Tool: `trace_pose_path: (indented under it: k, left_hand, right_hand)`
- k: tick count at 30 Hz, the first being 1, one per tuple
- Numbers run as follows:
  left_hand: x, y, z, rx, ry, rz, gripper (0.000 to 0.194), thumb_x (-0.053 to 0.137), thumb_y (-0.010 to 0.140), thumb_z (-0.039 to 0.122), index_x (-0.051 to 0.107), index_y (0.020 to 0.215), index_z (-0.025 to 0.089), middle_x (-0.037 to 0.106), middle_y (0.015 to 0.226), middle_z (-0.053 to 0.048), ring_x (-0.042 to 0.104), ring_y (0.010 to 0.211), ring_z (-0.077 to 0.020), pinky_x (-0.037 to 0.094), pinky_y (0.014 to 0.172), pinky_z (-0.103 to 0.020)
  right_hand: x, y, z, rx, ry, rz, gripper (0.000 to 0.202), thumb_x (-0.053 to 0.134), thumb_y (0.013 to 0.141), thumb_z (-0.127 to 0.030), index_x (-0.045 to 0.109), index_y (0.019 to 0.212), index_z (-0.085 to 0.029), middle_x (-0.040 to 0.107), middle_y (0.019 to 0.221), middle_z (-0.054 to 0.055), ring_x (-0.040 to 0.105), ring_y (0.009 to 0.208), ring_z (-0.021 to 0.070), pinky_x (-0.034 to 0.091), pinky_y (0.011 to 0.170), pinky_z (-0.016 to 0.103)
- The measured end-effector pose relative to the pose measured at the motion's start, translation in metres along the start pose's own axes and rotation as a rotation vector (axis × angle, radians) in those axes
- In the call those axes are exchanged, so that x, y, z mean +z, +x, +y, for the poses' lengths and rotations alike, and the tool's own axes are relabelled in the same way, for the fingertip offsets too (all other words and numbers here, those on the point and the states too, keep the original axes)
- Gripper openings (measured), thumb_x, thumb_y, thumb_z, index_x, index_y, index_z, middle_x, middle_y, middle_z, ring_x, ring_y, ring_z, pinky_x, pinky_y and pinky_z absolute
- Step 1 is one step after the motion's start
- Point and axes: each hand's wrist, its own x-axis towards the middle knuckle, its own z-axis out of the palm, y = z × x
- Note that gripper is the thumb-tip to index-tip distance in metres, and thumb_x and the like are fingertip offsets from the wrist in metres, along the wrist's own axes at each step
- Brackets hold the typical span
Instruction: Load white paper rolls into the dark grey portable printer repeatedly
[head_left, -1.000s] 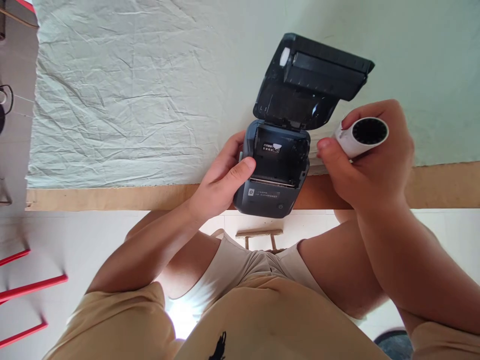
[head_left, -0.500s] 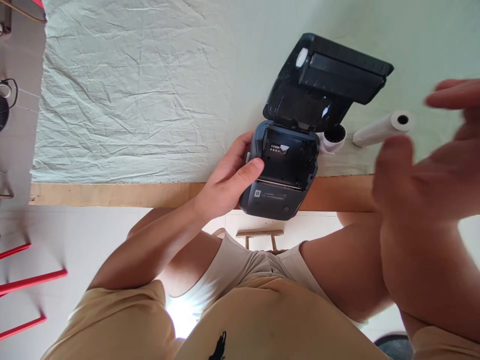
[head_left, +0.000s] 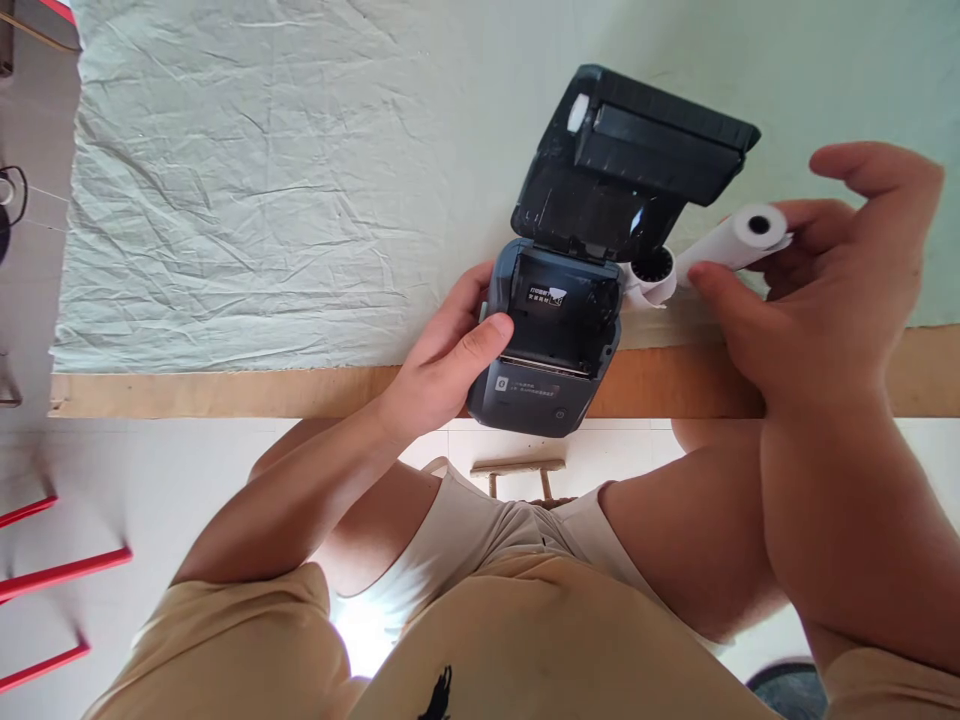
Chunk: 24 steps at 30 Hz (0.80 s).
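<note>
The work surface is a table covered with a wrinkled pale green cloth (head_left: 262, 200) and finished with a brown wooden front edge (head_left: 225, 396); red metal bars (head_left: 67, 572) stand over the floor at left. At the near edge, right of centre, I note a dark grey plastic portable printer (head_left: 536, 400), its hinged black lid (head_left: 589, 205) thrown back toward the far side. My left hand (head_left: 446, 365) grasps its left wall, thumb over the rim. Just right of it stands a white paper roll with a wide dark core (head_left: 658, 293). My right hand (head_left: 832, 285) grips a slim white paper roll with a small black core (head_left: 739, 240), thumb on the near side, fingers behind, index finger lifted off.

Assessment: the printer should be rigid and moderately heavy, best held by its side walls, clear of the hinge. The slim roll is likely light and smooth; its loose paper flap could crease, so hold it round the barrel.
</note>
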Motion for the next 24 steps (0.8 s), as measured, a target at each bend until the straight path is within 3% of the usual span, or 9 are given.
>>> trace_pose_path:
  k: [3,6,8,10,13,17,19,22,24]
  left_hand:
    - [0.000,-0.001,0.000,-0.004,0.007,0.006,0.050,0.071,0.125,0.063,0.085,0.167,0.039,0.089,0.165,-0.005,0.088,0.148,-0.0329,0.078,0.122,-0.045]
    - [0.000,-0.001,0.001,-0.028,0.028,0.013,0.056,0.074,0.122,0.071,0.084,0.166,0.038,0.089,0.159,-0.007,0.088,0.146,-0.0352,0.078,0.123,-0.049]
    - [0.001,-0.001,0.000,-0.044,0.042,0.027,0.059,0.074,0.120,0.075,0.084,0.165,0.037,0.089,0.155,-0.008,0.087,0.146,-0.0365,0.077,0.124,-0.052]
    - [0.000,0.000,-0.001,-0.038,0.055,0.029,0.063,0.074,0.119,0.079,0.083,0.165,0.037,0.089,0.156,-0.008,0.086,0.148,-0.0379,0.077,0.126,-0.054]
    - [-0.004,0.002,-0.005,-0.007,0.076,-0.010,0.072,0.074,0.117,0.087,0.081,0.167,0.036,0.087,0.163,-0.010,0.086,0.153,-0.0404,0.076,0.127,-0.056]
    - [-0.011,0.004,-0.010,0.015,0.090,-0.069,0.080,0.073,0.115,0.093,0.077,0.169,0.034,0.085,0.169,-0.012,0.083,0.159,-0.0426,0.074,0.133,-0.060]
    - [-0.014,0.005,-0.012,0.033,0.102,-0.083,0.083,0.074,0.114,0.094,0.077,0.171,0.033,0.085,0.170,-0.013,0.081,0.161,-0.0433,0.070,0.139,-0.062]
    - [-0.018,0.004,-0.015,0.055,0.121,-0.101,0.082,0.076,0.115,0.090,0.076,0.174,0.033,0.084,0.173,-0.012,0.079,0.165,-0.0431,0.064,0.146,-0.064]
    - [-0.019,0.004,-0.015,0.070,0.119,-0.117,0.080,0.075,0.118,0.087,0.074,0.177,0.033,0.083,0.175,-0.012,0.078,0.166,-0.0424,0.064,0.146,-0.063]
  right_hand:
    - [0.007,0.011,0.005,-0.178,0.145,0.233,0.082,0.106,0.087,-0.090,0.082,0.140,-0.033,0.078,0.109,0.004,0.071,0.081,0.0183,0.052,0.059,0.033]
    - [0.013,0.014,-0.015,-0.027,0.139,0.270,0.082,0.107,0.087,-0.094,0.087,0.136,-0.031,0.080,0.123,0.010,0.081,0.098,0.0256,0.061,0.066,0.039]
    - [0.018,0.008,-0.042,0.108,0.111,0.149,0.069,0.102,0.100,-0.085,0.086,0.140,-0.031,0.081,0.136,0.012,0.088,0.118,0.0336,0.070,0.077,0.044]
    - [0.022,0.000,-0.071,0.087,0.089,0.034,0.059,0.099,0.106,-0.078,0.086,0.141,-0.032,0.083,0.141,0.013,0.089,0.127,0.0368,0.074,0.084,0.047]
    - [0.024,-0.007,-0.102,0.036,0.054,-0.058,0.049,0.099,0.108,-0.069,0.087,0.140,-0.033,0.086,0.139,0.011,0.089,0.129,0.0374,0.075,0.089,0.049]
    - [0.026,-0.003,-0.119,-0.039,0.007,-0.131,0.027,0.098,0.112,-0.051,0.088,0.130,-0.034,0.091,0.130,0.008,0.091,0.122,0.0347,0.073,0.092,0.049]
    - [0.030,0.003,-0.126,-0.146,-0.028,-0.126,0.011,0.093,0.114,-0.032,0.085,0.121,-0.033,0.094,0.122,0.004,0.092,0.115,0.0291,0.071,0.092,0.045]
    - [0.040,0.010,-0.134,-0.296,-0.063,-0.025,0.023,0.086,0.114,-0.010,0.077,0.107,-0.030,0.096,0.106,-0.005,0.092,0.097,0.0189,0.064,0.083,0.038]
    - [0.045,0.011,-0.135,-0.326,-0.080,0.020,0.027,0.086,0.113,-0.008,0.074,0.102,-0.030,0.094,0.098,-0.008,0.091,0.089,0.0173,0.060,0.078,0.040]
